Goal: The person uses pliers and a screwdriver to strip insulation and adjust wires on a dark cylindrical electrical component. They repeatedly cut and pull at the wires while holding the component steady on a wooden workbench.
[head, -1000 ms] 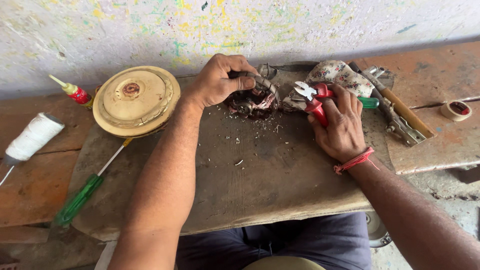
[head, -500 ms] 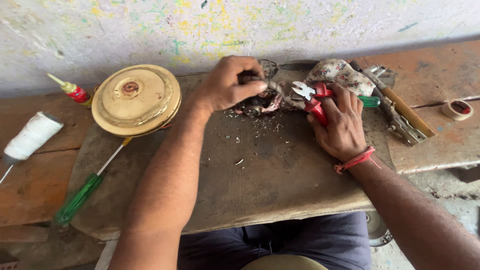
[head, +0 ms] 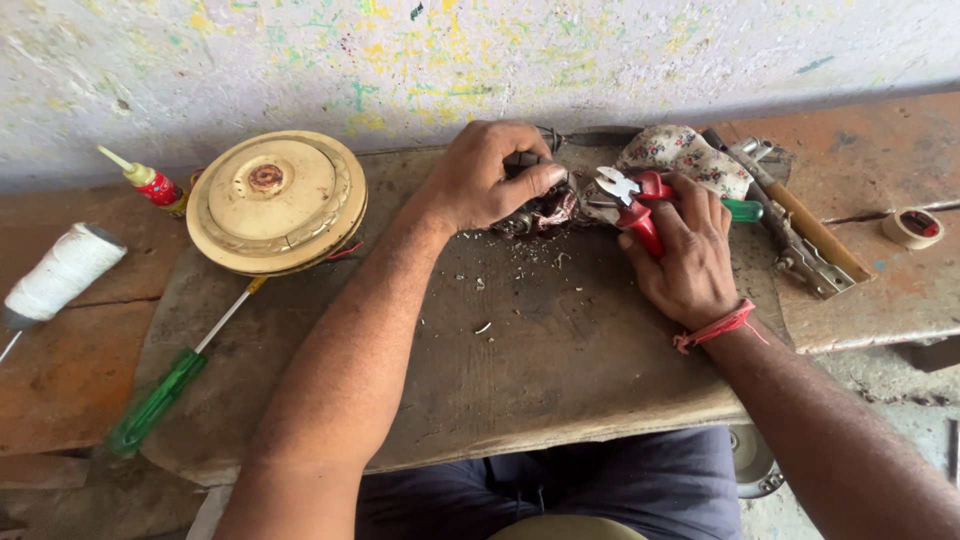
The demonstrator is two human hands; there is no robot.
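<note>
My left hand [head: 490, 175] grips a dark wound coil part [head: 540, 212] with copper-coloured wire at the far middle of the wooden board [head: 560, 380]. Most of the part is hidden under the fingers. My right hand [head: 685, 250] holds red-handled cutting pliers [head: 632, 200], whose metal jaws point left toward the coil and lie right beside it. Small bits of debris lie scattered on the board below the coil.
A round cream fan cover [head: 275, 200] rests at the left, with a green-handled screwdriver [head: 165, 395], a white thread spool [head: 62, 275] and a small red glue bottle [head: 148, 182] nearby. A floral cloth [head: 690, 155], metal tools [head: 800, 245] and a tape roll [head: 915, 228] lie at the right.
My left hand has shifted the coil part slightly toward the far edge and regripped it. My right hand and the pliers have stayed almost in place.
</note>
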